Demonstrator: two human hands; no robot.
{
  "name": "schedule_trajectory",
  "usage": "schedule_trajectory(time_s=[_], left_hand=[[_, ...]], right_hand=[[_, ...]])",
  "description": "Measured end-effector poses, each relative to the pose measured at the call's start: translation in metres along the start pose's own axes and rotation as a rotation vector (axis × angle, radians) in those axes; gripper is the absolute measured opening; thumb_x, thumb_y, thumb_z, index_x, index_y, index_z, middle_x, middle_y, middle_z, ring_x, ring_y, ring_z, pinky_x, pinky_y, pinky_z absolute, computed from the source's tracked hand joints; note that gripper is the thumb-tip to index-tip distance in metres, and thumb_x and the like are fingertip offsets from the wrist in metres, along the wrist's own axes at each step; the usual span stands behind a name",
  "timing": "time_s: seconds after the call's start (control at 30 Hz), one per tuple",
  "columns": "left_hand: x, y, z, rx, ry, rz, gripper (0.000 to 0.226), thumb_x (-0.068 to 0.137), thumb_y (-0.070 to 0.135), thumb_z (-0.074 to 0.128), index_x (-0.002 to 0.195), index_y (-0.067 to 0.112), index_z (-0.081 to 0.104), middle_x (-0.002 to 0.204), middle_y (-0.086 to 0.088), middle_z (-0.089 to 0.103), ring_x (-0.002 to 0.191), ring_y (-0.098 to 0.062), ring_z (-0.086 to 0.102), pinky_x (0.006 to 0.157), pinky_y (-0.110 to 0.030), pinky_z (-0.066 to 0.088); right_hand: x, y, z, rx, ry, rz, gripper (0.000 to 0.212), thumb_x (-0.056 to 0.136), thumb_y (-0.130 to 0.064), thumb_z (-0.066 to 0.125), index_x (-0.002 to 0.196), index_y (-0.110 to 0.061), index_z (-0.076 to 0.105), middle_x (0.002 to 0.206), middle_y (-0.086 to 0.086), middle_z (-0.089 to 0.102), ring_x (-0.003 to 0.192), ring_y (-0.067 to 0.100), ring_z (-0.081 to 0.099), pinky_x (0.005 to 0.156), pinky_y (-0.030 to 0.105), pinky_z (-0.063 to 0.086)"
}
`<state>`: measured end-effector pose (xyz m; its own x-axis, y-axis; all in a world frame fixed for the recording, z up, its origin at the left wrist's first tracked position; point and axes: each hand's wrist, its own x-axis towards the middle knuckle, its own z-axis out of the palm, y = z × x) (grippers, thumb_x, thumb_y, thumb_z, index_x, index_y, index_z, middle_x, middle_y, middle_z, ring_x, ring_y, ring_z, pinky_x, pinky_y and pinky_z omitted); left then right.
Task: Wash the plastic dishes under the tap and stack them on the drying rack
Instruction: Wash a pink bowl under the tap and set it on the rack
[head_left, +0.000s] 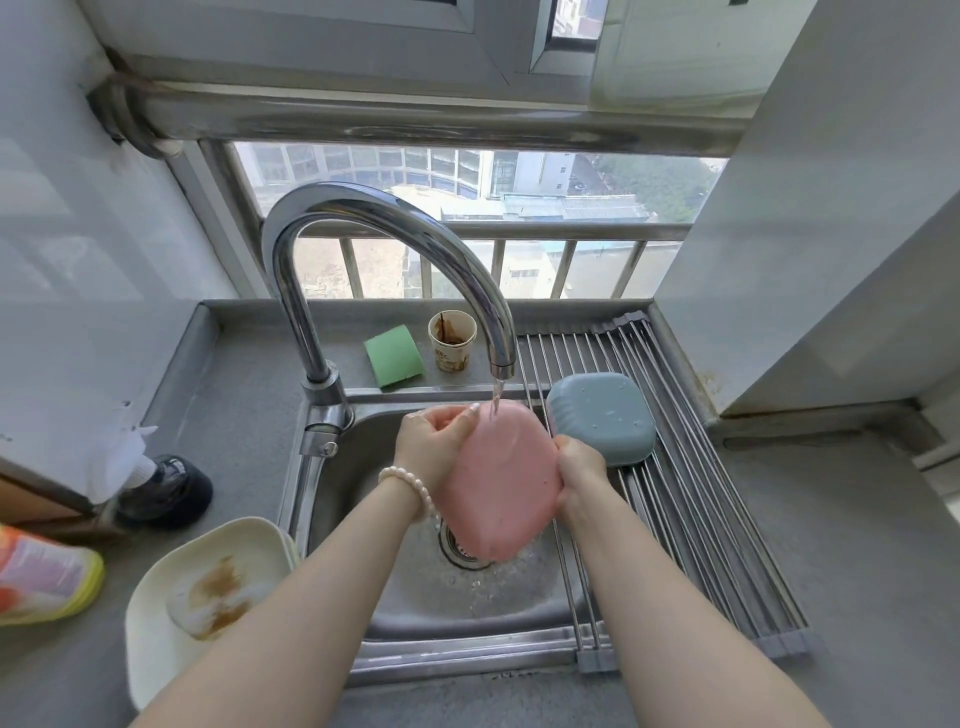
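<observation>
I hold a pink plastic dish (498, 483) tilted on edge over the steel sink (363, 519), its back toward me. Water runs from the chrome tap (384, 218) onto its top edge. My left hand (434, 441) grips the dish's upper left rim. My right hand (579, 478) grips its right rim. A blue plastic dish (602, 415) lies upside down on the roll-up drying rack (701, 493) to the right of the sink. A stack of cream dishes (208, 587), the top one smeared with brown sauce, sits at the front left on the counter.
A green sponge (394, 354) and a stained paper cup (452, 340) stand on the ledge behind the sink. A black object (166, 488) and a colourful pack (41, 577) lie at the left. A white wall (831, 260) closes the right side.
</observation>
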<state>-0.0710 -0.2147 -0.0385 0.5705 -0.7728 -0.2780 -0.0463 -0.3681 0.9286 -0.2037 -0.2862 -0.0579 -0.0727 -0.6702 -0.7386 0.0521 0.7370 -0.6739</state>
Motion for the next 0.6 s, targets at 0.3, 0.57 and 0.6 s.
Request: schedule_trajectory(time_s=[0.3, 0.57, 0.6], left_hand=[[0.003, -0.006, 0.01, -0.295, 0.197, -0.273, 0.032, 0.089, 0.022, 0.064, 0.06, 0.009, 0.061, 0.056, -0.003, 0.057, 0.052, -0.013, 0.048, 0.052, -0.024, 0.041], [0.007, -0.023, 0.008, -0.53, 0.271, -0.509, 0.028, 0.086, 0.025, 0.067, 0.064, 0.008, 0.064, 0.066, -0.007, 0.064, 0.071, -0.02, 0.056, 0.079, -0.035, 0.052], [0.009, -0.03, 0.005, -0.544, 0.275, -0.541, 0.025, 0.083, 0.028, 0.07, 0.069, 0.008, 0.066, 0.074, -0.009, 0.068, 0.075, -0.021, 0.06, 0.085, -0.039, 0.054]], right_hand=[[-0.035, -0.016, 0.022, -1.067, 0.23, -0.765, 0.043, 0.101, -0.029, 0.026, 0.112, -0.007, 0.062, 0.115, 0.015, 0.06, 0.104, 0.031, 0.053, 0.086, 0.038, 0.037], [-0.06, 0.018, 0.054, -1.616, 0.07, -1.048, 0.065, 0.097, -0.054, 0.02, 0.151, -0.018, 0.016, 0.156, 0.015, 0.018, 0.144, 0.033, 0.012, 0.115, 0.054, 0.003], [-0.06, 0.018, 0.054, -1.655, 0.011, -1.098, 0.062, 0.098, -0.052, 0.018, 0.152, -0.02, 0.014, 0.158, 0.014, 0.013, 0.145, 0.032, 0.006, 0.115, 0.055, 0.0]])
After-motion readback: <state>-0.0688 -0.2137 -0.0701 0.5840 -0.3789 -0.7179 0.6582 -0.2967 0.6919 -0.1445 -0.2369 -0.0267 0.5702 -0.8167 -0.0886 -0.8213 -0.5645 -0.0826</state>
